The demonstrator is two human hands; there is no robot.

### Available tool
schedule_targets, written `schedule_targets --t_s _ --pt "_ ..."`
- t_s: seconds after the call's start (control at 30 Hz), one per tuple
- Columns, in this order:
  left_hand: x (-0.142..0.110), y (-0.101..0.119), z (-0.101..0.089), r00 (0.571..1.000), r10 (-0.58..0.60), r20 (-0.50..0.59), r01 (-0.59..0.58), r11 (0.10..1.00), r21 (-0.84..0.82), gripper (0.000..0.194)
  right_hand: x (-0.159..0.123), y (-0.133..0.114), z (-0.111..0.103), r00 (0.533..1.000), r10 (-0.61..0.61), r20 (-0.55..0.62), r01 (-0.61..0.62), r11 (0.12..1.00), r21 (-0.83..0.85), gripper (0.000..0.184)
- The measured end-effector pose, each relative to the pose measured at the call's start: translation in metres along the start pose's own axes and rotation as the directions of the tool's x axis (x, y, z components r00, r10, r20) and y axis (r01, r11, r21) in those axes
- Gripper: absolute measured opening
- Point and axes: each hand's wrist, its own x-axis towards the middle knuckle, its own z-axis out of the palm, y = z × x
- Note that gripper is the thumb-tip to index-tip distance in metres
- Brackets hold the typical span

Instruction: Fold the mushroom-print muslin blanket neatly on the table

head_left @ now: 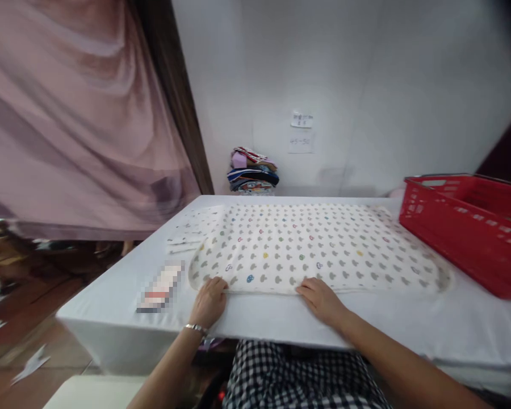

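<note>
A white cloth printed with small grey and coloured mushroom shapes lies spread flat on the white-covered table. Its corners are rounded. At its near edge, towards the left corner, my left hand has its fingers closed on the hem; a silvery band circles that wrist. My right hand pinches the same near edge around the middle. Beside the cloth's left side rests a smaller folded white printed cloth. A blurred-out, pixelated flat item lies left of my left hand.
A red plastic basket stands on the table's right side. Folded fabrics are stacked at the back by the wall. Paper notes are fixed on the wall. A pink curtain hangs to the left, and scraps litter the floor.
</note>
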Motion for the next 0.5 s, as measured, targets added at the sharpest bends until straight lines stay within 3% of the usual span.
schedule_targets --t_s 0.17,0.43,0.5 --pt "0.003 -0.01 0.007 0.996 0.073 -0.043 -0.074 0.997 -0.019 0.022 -0.036 0.034 -0.032 0.99 0.141 0.007 -0.14 0.988 -0.062 0.025" --pt "0.016 -0.025 0.019 0.997 0.004 -0.073 -0.007 0.999 -0.052 0.022 -0.115 0.099 -0.077 0.919 0.391 -0.05 -0.391 0.889 -0.239 0.029" --pt "0.016 -0.035 0.03 1.0 0.014 -0.018 -0.014 1.0 0.001 0.025 -0.126 0.109 -0.084 0.902 0.429 -0.056 -0.427 0.862 -0.275 0.029"
